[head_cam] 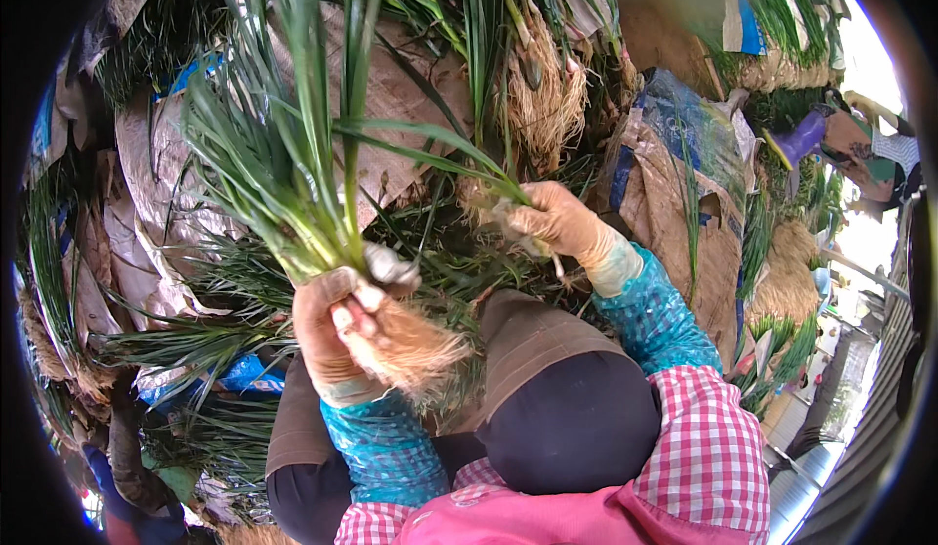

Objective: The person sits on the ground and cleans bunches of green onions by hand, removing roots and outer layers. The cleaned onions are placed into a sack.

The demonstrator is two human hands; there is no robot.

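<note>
My left hand (322,340), in a tan glove, grips a bunch of allium plants (300,215) that look like green garlic. Their flat leaves point away from me, while the pinkish-white bases and tan roots hang out past my fingers toward the right. My right hand (560,226), also gloved, is shut on a thin allium stalk (506,182) whose leaves reach left toward the bunch. A pale stem end pokes out below that fist. Both hands are above my knees and apart from each other; motion blurs the bunch and the right fingertips.
Loose leaves and trimmings (454,274) litter the ground between my hands. Rooted allium plants (546,90) lie ahead over woven sacks (410,105). A brown and blue sack (674,193) stands at right, near more bundles (784,266). Another person's purple boot (795,138) shows far right.
</note>
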